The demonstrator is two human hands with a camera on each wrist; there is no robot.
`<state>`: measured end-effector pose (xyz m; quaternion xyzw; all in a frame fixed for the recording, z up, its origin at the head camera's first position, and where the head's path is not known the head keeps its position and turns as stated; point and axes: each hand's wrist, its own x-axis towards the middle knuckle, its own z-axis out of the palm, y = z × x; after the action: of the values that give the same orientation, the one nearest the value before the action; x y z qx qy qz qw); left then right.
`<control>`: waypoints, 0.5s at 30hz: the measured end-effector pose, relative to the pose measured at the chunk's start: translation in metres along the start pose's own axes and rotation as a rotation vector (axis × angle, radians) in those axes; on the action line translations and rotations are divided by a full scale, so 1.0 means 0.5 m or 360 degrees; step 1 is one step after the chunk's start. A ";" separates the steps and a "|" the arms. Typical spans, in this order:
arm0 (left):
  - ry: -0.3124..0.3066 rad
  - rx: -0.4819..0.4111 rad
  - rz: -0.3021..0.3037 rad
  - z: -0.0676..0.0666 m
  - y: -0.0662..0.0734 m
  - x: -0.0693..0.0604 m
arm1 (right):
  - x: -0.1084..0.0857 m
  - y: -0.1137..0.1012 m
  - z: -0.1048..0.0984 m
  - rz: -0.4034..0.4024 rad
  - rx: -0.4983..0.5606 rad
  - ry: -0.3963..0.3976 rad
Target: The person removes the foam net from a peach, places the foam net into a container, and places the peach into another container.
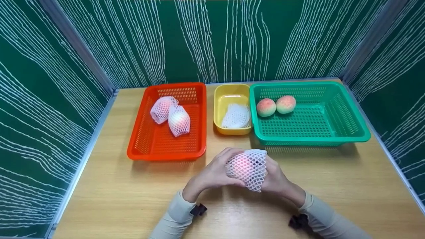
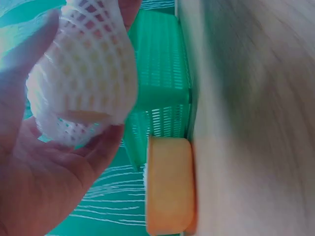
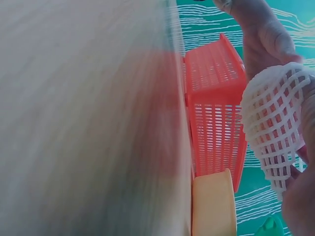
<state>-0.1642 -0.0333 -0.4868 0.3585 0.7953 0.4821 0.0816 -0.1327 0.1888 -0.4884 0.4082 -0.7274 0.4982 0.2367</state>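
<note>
Over the table point(image 1: 109, 186), both hands point(image 1: 219, 172) point(image 1: 278, 177) grip netted fruit point(image 1: 246, 167); only the head view shows bare peaches point(image 1: 266, 107).

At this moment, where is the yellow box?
In the head view, the yellow box stands far back on the table, between the red basket at left and the green basket at right.

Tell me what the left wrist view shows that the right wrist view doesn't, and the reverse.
Only the left wrist view: perforated walls of the green plastic basket.

Only the right wrist view: the red perforated plastic basket, plus a green piece at the bottom edge, too cropped to identify.

Both: the white foam mesh sleeve between the left hand and right hand, the small yellow plastic tub, the wood-grain table and the green wall with white lines.
</note>
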 end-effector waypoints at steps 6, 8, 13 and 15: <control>0.0168 -0.0417 -0.0119 -0.004 -0.021 -0.011 | 0.001 0.001 -0.011 -0.0014 -0.0010 0.0045; 0.0247 -0.0570 -0.0103 -0.003 -0.024 -0.010 | 0.001 0.002 -0.014 0.0007 -0.0002 0.0048; 0.0443 -0.0626 -0.0071 -0.004 -0.010 -0.010 | 0.001 0.000 -0.019 0.0019 -0.0007 0.0036; 0.0500 -0.0587 -0.0045 -0.006 0.005 -0.012 | 0.000 -0.002 -0.020 0.0010 -0.0024 0.0033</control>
<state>-0.1600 -0.0386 -0.4848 0.2468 0.7016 0.6679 0.0277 -0.1325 0.1978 -0.4840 0.3989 -0.7300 0.4977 0.2455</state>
